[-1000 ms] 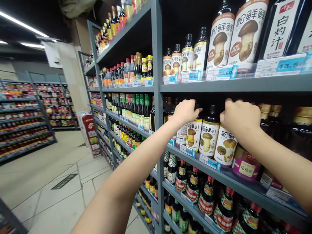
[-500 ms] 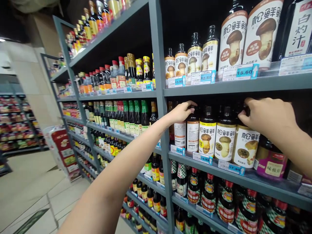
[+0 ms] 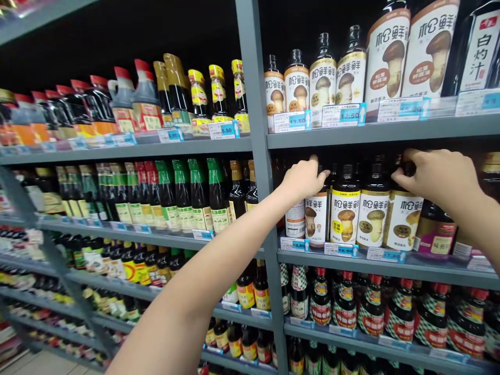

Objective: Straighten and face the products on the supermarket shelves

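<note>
My left hand (image 3: 307, 178) is closed around the cap of a soy sauce bottle (image 3: 316, 221) on the middle shelf, and its fingers hide the bottle's top. This bottle's mushroom label faces out. My right hand (image 3: 439, 172) is curled with thumb and fingertips about the neck of another soy sauce bottle (image 3: 404, 224), with a white label, farther right in the row. Between the hands stand a yellow-labelled bottle (image 3: 345, 216) and a white-labelled bottle (image 3: 374, 216). Left of the left hand's bottle, a bottle (image 3: 295, 221) shows its back label. All stand upright.
A grey shelf edge (image 3: 383, 127) runs just above my hands, below large bottles (image 3: 388, 57). A grey upright post (image 3: 260, 156) stands left of the row. Price tags (image 3: 344, 249) line the shelf front. Red-capped bottles (image 3: 373, 307) fill the shelf below. Purple-labelled bottles (image 3: 435, 232) stand right.
The bottle under my left hand has turned from its back label to its front mushroom label. My view has swung and moved closer to the shelves. My right hand stays at the same bottle.
</note>
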`<act>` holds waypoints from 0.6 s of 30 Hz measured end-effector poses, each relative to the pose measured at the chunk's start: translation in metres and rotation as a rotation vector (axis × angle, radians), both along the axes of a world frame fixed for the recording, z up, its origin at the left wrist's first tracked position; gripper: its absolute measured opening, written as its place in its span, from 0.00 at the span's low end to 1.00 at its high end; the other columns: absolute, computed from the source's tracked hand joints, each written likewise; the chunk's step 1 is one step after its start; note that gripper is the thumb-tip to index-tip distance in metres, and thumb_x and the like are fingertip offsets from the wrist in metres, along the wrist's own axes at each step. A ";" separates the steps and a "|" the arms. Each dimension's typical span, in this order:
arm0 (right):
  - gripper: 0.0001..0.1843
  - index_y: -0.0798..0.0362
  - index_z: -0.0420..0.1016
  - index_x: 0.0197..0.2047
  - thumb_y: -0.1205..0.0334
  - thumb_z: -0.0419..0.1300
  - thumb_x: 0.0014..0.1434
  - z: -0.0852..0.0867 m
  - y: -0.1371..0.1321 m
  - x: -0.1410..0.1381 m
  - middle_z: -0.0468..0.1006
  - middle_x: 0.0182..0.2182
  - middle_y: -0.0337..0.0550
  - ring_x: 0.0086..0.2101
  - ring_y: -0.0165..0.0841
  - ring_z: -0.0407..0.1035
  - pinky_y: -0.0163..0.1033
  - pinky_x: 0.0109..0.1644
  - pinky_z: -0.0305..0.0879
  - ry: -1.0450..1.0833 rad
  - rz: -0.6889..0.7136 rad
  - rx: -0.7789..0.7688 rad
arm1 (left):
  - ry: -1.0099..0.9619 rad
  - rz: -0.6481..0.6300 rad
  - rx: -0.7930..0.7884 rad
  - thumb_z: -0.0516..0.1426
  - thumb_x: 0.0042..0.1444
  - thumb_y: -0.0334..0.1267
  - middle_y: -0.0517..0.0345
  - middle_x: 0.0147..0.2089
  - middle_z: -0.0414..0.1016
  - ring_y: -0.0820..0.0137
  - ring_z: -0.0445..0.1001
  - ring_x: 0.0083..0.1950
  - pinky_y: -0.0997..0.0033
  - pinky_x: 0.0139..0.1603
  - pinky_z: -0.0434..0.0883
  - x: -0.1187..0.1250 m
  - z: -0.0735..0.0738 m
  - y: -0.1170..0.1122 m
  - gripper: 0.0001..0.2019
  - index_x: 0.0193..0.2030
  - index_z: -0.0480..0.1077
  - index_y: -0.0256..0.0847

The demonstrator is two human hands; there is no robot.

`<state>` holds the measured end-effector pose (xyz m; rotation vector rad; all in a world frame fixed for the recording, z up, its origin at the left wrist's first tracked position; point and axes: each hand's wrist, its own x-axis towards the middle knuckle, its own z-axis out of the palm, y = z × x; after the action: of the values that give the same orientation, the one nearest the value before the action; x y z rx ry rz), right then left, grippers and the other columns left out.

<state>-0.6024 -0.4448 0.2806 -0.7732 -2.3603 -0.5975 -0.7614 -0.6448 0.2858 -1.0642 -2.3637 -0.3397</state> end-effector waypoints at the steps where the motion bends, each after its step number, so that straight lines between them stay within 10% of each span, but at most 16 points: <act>1: 0.24 0.54 0.71 0.52 0.50 0.43 0.66 0.000 -0.001 0.000 0.75 0.37 0.56 0.32 0.38 0.62 0.42 0.34 0.50 -0.009 -0.009 0.003 | 0.000 -0.006 -0.004 0.50 0.65 0.49 0.40 0.48 0.77 0.52 0.77 0.49 0.58 0.46 0.72 0.000 0.000 -0.001 0.21 0.55 0.66 0.35; 12: 0.22 0.54 0.70 0.50 0.50 0.44 0.65 0.003 -0.008 -0.002 0.75 0.38 0.55 0.32 0.40 0.65 0.41 0.33 0.50 -0.052 -0.066 0.003 | 0.082 0.011 0.060 0.49 0.66 0.52 0.40 0.44 0.76 0.53 0.76 0.48 0.58 0.48 0.71 0.007 -0.002 -0.002 0.23 0.49 0.70 0.32; 18: 0.19 0.52 0.70 0.50 0.51 0.50 0.62 0.000 0.002 -0.006 0.76 0.39 0.55 0.34 0.40 0.66 0.41 0.32 0.49 -0.029 -0.081 -0.001 | 0.247 -0.002 0.054 0.44 0.67 0.30 0.41 0.59 0.68 0.55 0.66 0.61 0.57 0.59 0.67 -0.013 -0.005 -0.027 0.18 0.58 0.66 0.35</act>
<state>-0.6085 -0.4433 0.2807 -0.8694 -2.3652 -0.6459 -0.7743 -0.6716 0.2804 -1.0206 -2.1229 -0.2558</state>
